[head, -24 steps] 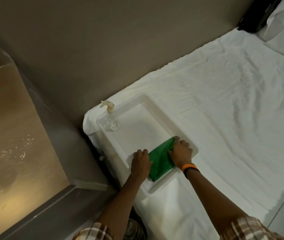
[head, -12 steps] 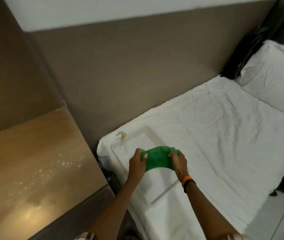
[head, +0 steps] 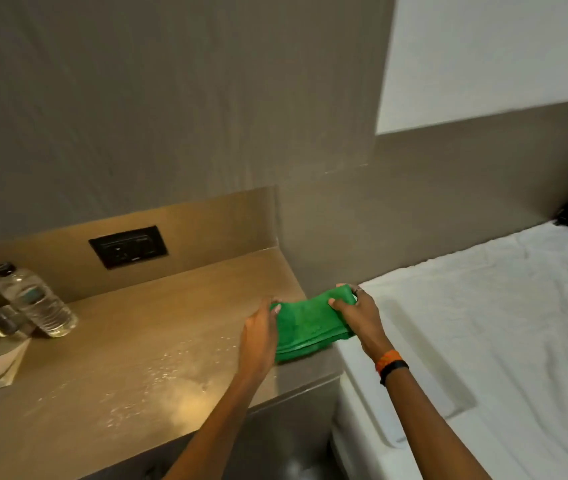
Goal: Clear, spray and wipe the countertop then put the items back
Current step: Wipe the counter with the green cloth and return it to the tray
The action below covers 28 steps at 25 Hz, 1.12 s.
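Both hands grip a folded green cloth (head: 310, 327) just right of the frame's centre, over the right end of the countertop (head: 157, 341). The left hand (head: 260, 336) holds the cloth's left edge, thumb on top and the other fingers tucked under the fabric out of sight. The right hand (head: 358, 315) pinches the cloth's upper right corner, thumb on the near face and fingers curled round the far side. The cloth hangs stretched between the two hands, its lower folded edge close to the countertop's right edge; whether it touches the surface cannot be told.

The countertop is a tan, matte slab filling the lower left of the frame, and scattered spray droplets (head: 168, 372) glisten on it under a patch of reflected light near its front edge. At the far left, a clear plastic water bottle (head: 34, 303) with a dark cap stands upright near the backsplash. A dark wall outlet (head: 128, 246) sits in the backsplash above the counter.

To the right lies a bed with a white sheet (head: 500, 323), and a white tray (head: 414, 379) rests on it just beside the counter's end, under the right forearm. An orange and black wristband (head: 390, 364) circles the right wrist.
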{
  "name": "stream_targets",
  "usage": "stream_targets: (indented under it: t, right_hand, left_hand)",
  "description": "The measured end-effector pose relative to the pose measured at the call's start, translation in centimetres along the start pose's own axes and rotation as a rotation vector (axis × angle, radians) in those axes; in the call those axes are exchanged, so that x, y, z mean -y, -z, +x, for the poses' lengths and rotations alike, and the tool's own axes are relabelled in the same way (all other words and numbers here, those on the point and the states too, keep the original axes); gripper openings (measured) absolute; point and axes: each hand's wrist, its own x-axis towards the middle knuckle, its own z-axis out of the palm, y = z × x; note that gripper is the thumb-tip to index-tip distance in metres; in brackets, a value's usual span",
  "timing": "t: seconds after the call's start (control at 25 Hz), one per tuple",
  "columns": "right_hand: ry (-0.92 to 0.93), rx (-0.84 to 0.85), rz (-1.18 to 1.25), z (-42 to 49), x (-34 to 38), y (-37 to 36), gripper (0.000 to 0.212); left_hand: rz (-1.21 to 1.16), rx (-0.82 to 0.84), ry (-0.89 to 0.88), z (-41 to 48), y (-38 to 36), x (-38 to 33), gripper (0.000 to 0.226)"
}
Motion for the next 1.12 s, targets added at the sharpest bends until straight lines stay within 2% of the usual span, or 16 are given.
stream_targets:
  t: [0.08,0.16,0.28,0.36,0.44,0.52,0.64,0.8,0.92,1.12]
  right_hand:
    - [-0.003,0.115,-0.264,0.2,1.2,-2.4,0.053]
    - [0.021,0.138,-0.574,0.0,2.0,-4.4,0.06]
    - [0.119,-0.111,-0.914,-2.1,1.1,-8.2,0.053]
    - [0.161,-0.297,-1.026,-4.1,-1.1,-11.2,0.052]
    - [0.051,-0.296,-0.997,-5.7,-3.2,-14.3,0.07]
    - [-0.094,-0.252,-1.02,-6.1,-4.8,-17.1,0.083]
    - [-0.065,-0.304,-1.083,-3.7,-5.3,-18.9,0.085]
    - [0.083,-0.195,-1.153,2.8,-3.4,-20.3,0.083]
    - [0.178,-0.045,-1.195,8.5,-1.4,-22.7,0.08]
    - [0.6,0.274,-1.329,11.4,0.0,-24.5,0.073]
  left_hand:
    - [0.222,0.063,-0.092,-0.8,2.5,3.2,0.017]
    - [0.456,0.133,-0.259,-1.3,4.7,5.6,0.021]
    - [0.563,0.139,-0.389,0.5,7.9,9.7,0.031]
    - [0.556,0.117,-0.347,3.2,10.3,12.6,0.034]
    - [0.619,0.136,-0.257,6.1,12.5,15.4,0.043]
    - [0.682,0.225,-0.137,8.3,14.0,18.7,0.057]
    - [0.709,0.286,-0.006,9.9,14.4,22.3,0.071]
    - [0.704,0.269,0.003,10.1,13.6,23.7,0.075]
    - [0.709,0.251,0.016,10.6,13.0,24.8,0.079]
    - [0.703,0.208,0.016,11.1,12.6,25.6,0.076]
